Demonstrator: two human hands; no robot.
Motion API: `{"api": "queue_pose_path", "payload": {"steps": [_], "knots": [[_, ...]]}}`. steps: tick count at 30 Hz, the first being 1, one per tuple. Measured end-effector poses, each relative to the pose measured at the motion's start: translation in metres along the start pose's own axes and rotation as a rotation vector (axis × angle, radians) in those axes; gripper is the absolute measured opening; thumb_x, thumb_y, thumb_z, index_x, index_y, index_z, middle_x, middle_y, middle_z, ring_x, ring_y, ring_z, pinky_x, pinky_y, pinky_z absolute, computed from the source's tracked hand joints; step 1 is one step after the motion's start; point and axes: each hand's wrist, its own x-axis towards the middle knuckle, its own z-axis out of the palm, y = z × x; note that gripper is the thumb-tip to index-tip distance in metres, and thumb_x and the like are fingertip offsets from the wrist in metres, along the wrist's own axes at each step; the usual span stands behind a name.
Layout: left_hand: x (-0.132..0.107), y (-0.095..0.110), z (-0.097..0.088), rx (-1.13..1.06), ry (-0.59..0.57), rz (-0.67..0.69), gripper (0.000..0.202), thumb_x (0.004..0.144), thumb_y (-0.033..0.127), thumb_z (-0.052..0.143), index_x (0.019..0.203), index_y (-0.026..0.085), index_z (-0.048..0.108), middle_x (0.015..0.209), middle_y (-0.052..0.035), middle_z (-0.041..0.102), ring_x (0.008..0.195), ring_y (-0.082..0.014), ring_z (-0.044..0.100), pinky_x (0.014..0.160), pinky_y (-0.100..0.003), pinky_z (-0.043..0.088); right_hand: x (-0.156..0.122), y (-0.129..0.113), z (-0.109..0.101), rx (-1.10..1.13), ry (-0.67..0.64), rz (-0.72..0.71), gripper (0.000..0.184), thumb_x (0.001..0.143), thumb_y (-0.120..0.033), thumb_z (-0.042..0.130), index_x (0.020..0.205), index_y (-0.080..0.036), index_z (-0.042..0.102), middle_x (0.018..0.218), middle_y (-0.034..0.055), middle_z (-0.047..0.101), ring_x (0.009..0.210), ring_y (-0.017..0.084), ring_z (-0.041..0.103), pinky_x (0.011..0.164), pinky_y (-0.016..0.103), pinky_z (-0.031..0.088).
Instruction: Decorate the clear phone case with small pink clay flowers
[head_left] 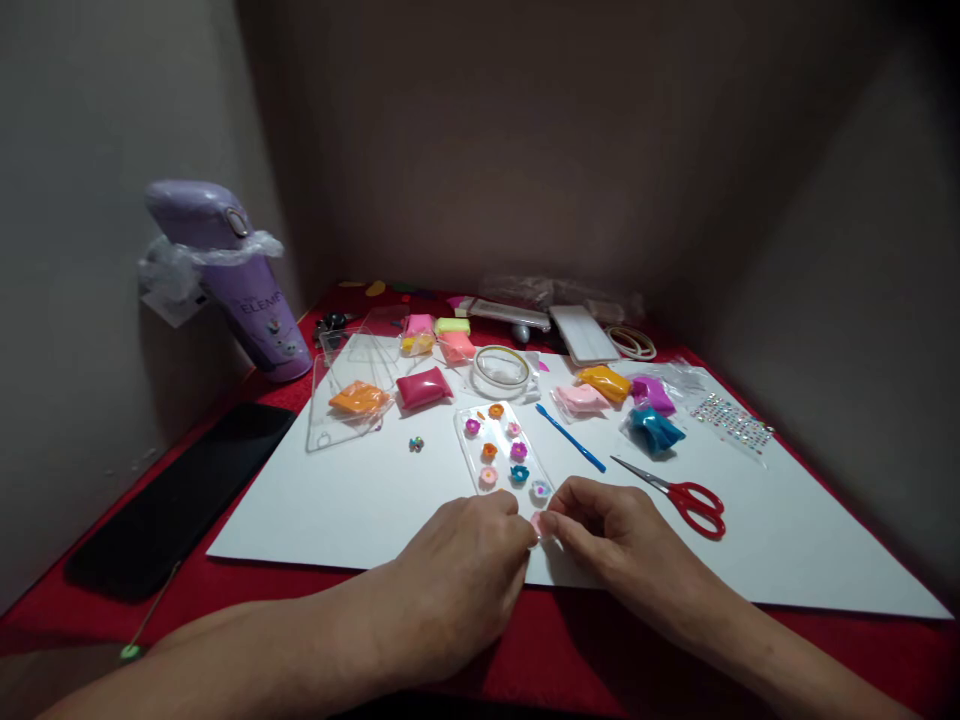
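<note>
My left hand (465,560) is closed at the front edge of the white board, its fingertips against a small light pink clay piece (537,524). From the other side my right hand (626,530) pinches the same piece between thumb and forefinger. Just beyond lies a clear rectangular plate (466,445) carrying several small clay flowers in orange, pink, magenta and teal, among them a white-and-purple one (540,489). My left hand hides the plate's near end. A blue modelling tool (571,438) rests to the plate's right, and red-handled scissors (686,500) lie beyond my right hand.
Clay packets such as orange (360,398), red (424,388) and teal (656,430) surround a tape roll (501,370). A rhinestone sheet (731,420) is at right. Leftward are a black phone (180,495) and purple bottle (251,300). Walls enclose the red-covered table.
</note>
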Motion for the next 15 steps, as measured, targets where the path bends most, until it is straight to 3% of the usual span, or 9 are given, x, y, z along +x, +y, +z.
{"api": "queue_pose_path", "payload": {"steps": [15], "knots": [[-0.0007,-0.0018,0.0038,-0.019,0.014,-0.005,0.019,0.084,0.008,0.042,0.068,0.015,0.049,0.077,-0.0038,0.055,0.064,-0.0131,0.047,0.059,-0.027,0.036,-0.0003,0.0004,0.0039,-0.015,0.055,-0.041,0.015,0.086,-0.031,0.054,0.074,-0.023,0.055,0.056,-0.0037,0.058,0.052,0.014,0.050,0.048,0.025,0.033]]}}
